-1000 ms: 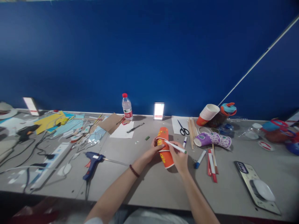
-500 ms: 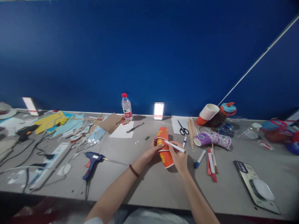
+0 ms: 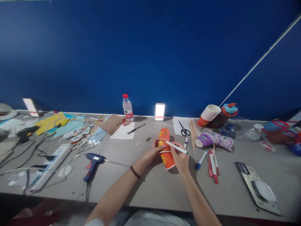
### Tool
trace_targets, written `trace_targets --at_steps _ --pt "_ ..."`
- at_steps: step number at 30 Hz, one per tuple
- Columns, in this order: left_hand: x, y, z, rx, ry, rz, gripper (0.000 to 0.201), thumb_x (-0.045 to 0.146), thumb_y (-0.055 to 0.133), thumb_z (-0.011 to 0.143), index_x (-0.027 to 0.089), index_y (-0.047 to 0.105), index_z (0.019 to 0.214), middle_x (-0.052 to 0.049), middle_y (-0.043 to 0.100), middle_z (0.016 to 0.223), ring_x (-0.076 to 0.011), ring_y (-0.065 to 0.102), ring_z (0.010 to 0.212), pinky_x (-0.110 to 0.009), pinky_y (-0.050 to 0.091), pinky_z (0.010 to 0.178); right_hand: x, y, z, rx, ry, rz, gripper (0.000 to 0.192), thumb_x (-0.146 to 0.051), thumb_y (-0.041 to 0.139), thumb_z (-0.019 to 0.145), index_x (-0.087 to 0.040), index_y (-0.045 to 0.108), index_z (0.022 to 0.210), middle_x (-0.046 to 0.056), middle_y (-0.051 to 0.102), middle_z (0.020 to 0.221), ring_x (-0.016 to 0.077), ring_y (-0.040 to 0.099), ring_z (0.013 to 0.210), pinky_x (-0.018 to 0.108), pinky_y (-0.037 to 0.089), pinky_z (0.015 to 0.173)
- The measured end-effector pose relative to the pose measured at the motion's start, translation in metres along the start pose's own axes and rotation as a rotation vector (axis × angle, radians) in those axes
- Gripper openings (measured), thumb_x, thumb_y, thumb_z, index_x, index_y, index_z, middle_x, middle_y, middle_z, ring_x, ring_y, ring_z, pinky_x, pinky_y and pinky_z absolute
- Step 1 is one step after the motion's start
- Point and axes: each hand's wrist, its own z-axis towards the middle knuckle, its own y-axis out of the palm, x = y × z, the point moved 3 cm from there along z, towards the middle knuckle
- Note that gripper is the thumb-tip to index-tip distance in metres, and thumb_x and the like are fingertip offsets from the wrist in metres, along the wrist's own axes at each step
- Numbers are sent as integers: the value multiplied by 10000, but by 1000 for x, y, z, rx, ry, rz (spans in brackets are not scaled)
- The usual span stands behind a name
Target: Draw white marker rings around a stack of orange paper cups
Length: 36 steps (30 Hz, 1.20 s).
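Observation:
A row of orange paper cups (image 3: 167,160), joined end to end with white rims showing, lies tilted over the table in front of me. My left hand (image 3: 154,151) grips the cups from the left side, its thumb across the middle one. Between the fingers of my right hand (image 3: 180,158) is a white marker pen (image 3: 178,147) with a green end, its tip at the surface of the middle cup. A small green pen cap (image 3: 148,139) lies to the left of the cups. Any mark under the tip is too small to make out.
A blue glue gun (image 3: 93,166) and power strip (image 3: 50,166) with cables lie left. Behind stand a water bottle (image 3: 127,108) and lit phone (image 3: 160,112). Scissors (image 3: 184,129), wooden sticks (image 3: 193,133), purple cups (image 3: 208,140), markers (image 3: 213,166) and a phone (image 3: 257,188) are right.
Almost nothing differs. The marker in my right hand has shifted very slightly at the cup; my left hand and the cups stay in place.

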Motion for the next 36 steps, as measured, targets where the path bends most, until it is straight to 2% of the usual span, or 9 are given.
trace_targets --at_steps 9,23,30,36 --pt "4 4 -4 -7 -8 6 540 274 869 615 217 617 1089 -105 661 1140 -296 589 1144 -471 383 1058 1 1 1 -26 -22 -50 228 -386 614 843 -187 692 922 87 739 933 234 698 851 364 568 797" --pt "-2 -2 1 -13 -19 -6 535 240 850 646 214 601 1119 -105 654 1163 -292 589 1151 -463 383 1056 1 -1 1 -34 -29 -48 174 -350 610 838 -185 655 867 61 696 849 210 667 785 331 548 736" --pt "-1 -1 0 -30 -15 -2 534 244 832 676 218 582 1147 -108 656 1169 -285 610 1111 -465 404 1036 4 -1 2 20 66 85 240 -418 636 822 -183 645 872 60 684 851 212 671 785 328 546 716" --pt "-4 -3 -1 -20 0 -20 625 262 816 706 243 521 1256 -119 597 1287 -284 589 1157 -477 398 1052 7 -1 1 28 95 114 279 -447 653 817 -179 649 894 68 681 880 211 670 802 333 548 729"
